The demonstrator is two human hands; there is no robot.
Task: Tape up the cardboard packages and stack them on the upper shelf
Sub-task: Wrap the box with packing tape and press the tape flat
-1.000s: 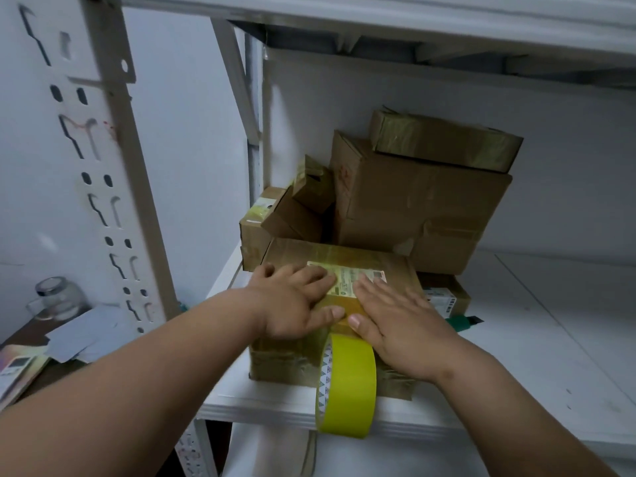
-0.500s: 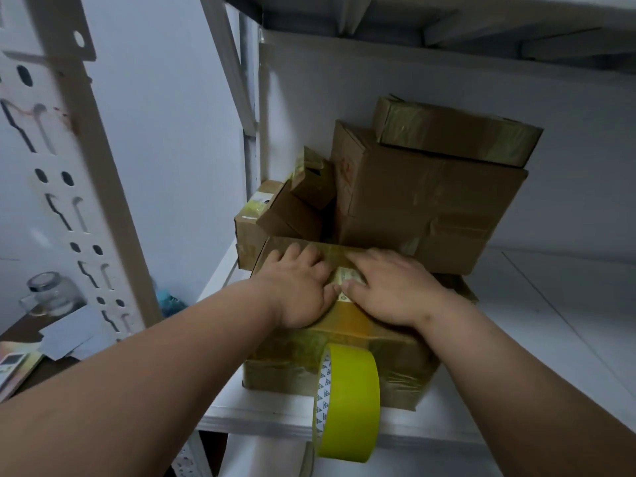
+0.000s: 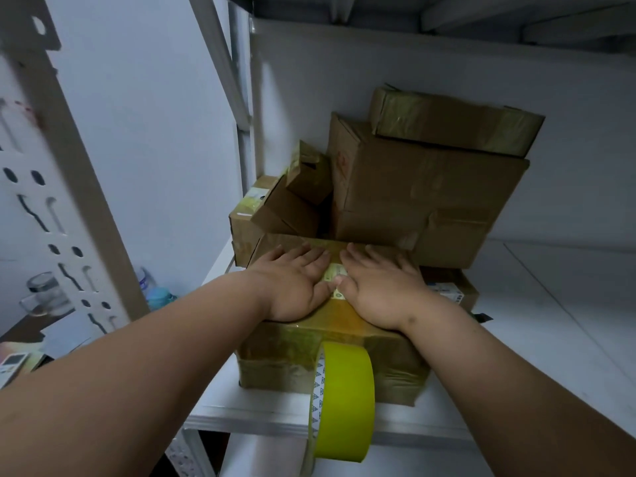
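A flat cardboard package (image 3: 289,359) wrapped in yellowish tape lies at the front of the white shelf (image 3: 537,342). My left hand (image 3: 296,287) and my right hand (image 3: 375,287) press flat on its top, fingers straight, side by side over a strip of tape and a label. A roll of yellow tape (image 3: 344,401) hangs down from the package's front face, over the shelf edge. Behind stand a large cardboard box (image 3: 423,197) with a taped flat package (image 3: 454,122) on top, and small boxes (image 3: 285,208) to the left.
A white slotted shelf upright (image 3: 69,187) rises at the left. Beyond it a low surface holds a glass jar (image 3: 48,294), a blue-capped bottle (image 3: 158,294) and papers. Another small labelled box (image 3: 451,290) sits right of my right hand. The shelf's right part is bare.
Both hands have slid forward along the package top, toward the boxes behind. The package sits closer to the stack, and the tape roll still hangs from its front.
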